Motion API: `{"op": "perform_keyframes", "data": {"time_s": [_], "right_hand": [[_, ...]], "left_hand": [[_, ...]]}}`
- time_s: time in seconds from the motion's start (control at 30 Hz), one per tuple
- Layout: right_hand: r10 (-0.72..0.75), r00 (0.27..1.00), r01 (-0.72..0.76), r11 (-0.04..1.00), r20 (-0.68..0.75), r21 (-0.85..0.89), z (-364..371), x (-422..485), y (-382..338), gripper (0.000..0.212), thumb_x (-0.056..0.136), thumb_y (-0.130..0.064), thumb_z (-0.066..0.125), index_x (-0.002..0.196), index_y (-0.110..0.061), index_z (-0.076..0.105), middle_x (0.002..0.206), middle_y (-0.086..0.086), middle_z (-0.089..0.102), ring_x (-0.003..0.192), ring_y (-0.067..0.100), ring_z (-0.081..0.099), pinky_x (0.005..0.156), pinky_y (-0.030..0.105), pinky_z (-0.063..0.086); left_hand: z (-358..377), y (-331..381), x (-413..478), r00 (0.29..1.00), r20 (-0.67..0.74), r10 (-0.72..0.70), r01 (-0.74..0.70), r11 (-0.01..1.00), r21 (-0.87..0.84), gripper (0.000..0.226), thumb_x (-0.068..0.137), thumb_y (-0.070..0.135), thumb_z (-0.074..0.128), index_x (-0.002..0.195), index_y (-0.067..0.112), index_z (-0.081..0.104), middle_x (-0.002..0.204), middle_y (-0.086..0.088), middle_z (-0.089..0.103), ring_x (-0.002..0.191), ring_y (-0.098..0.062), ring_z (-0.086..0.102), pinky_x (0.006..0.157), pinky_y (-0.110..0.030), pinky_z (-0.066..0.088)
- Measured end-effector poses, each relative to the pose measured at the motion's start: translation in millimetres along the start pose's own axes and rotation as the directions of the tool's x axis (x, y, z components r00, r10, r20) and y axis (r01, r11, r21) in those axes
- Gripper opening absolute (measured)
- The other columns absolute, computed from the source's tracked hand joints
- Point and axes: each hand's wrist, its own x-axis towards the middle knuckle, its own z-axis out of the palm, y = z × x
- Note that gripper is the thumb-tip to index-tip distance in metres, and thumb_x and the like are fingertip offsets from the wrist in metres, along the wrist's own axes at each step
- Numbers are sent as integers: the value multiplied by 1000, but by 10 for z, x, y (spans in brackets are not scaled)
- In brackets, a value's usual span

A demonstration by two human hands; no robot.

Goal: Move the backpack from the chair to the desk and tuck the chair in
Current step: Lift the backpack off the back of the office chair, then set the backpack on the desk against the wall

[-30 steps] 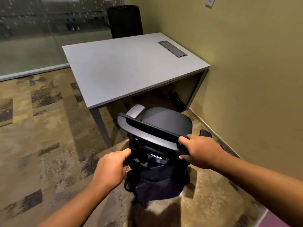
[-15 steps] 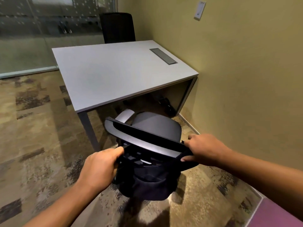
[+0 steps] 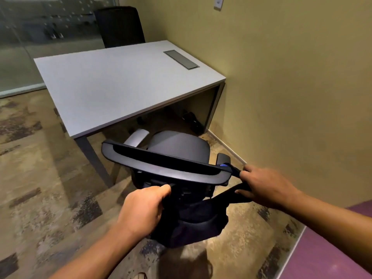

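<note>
Behind the grey office chair with the curved black-and-grey back (image 3: 165,166), a black cloth backpack (image 3: 193,224) hangs down, just under both hands. It is still on the chair and not on the worktop yet.

The left hand (image 3: 141,210) is curled into a tight fist on the top of the backpack, right under the chair back. Its fingers (image 3: 161,190) are wrapped closed on the dark cloth. The right hand (image 3: 265,188) is at the right end of the chair back. Its fingers (image 3: 244,175) are closed on a black strap (image 3: 229,195) that looks stretched from the bag up past the chair's corner.

The flat white worktop with grey metal legs (image 3: 120,87) is past the fingers, on the far side of the chair, with a grey slot cover (image 3: 181,59) near its far edge.

What can go wrong? The strap looks like it still hooks on the corner of the chair back. If the hands pull up hard, the strap may catch, and the chair may roll or tip. I cannot tell if the strap is fully free. The bag may also swing and bump the small black armrest (image 3: 222,158) beside the right fingers. If the left fist holds only loose cloth, the bag may slip and drop onto the brown patchy carpet (image 3: 40,178). The yellow wall (image 3: 291,97) is close on the right, so a big swing may hit it.
</note>
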Motion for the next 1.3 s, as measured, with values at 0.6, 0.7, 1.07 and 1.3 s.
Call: {"op": "perform_keyframes", "data": {"time_s": [0.6, 0.7, 1.07, 1.3], "right_hand": [[26, 976, 95, 843, -217, 529, 1187, -1442, -399, 103, 75, -69, 64, 151, -15, 20, 162, 6, 16, 148, 25, 17, 117, 36, 21], [20, 992, 61, 790, -125, 610, 1399, -1466, -471, 98, 79, -61, 66, 152, -26, 10, 163, -1, 5, 149, 25, 9, 117, 42, 22], [188, 924, 190, 529, -332, 827, 844, -1246, -378, 43, 76, -2, 62, 113, -22, 66, 98, -19, 67, 94, -12, 61, 80, 6, 45], [184, 854, 287, 613, -486, 736, 197, -1257, 104, 66, 59, 16, 68, 114, -21, 68, 104, -17, 71, 94, -2, 67, 79, 14, 51]], "left_hand": [[-23, 1068, 286, 979, -191, -69, -11, 920, -391, 38, 63, -2, 70, 75, 28, 50, 54, 20, 43, 53, 3, 46, 52, -7, 27], [-98, 1231, 296, 966, -245, -78, -43, 891, -452, 31, 67, 3, 66, 73, 28, 50, 54, 18, 45, 49, 4, 42, 48, -11, 28], [-289, 1322, 505, 940, -337, -54, -119, 874, -471, 31, 73, 0, 59, 86, 27, 57, 81, 10, 62, 72, -12, 63, 60, -36, 53], [-143, 1291, 695, 962, -112, 247, -271, 845, -461, 80, 90, 38, 67, 153, 29, 19, 161, 10, 19, 147, -16, 19, 119, -38, 21]]}}
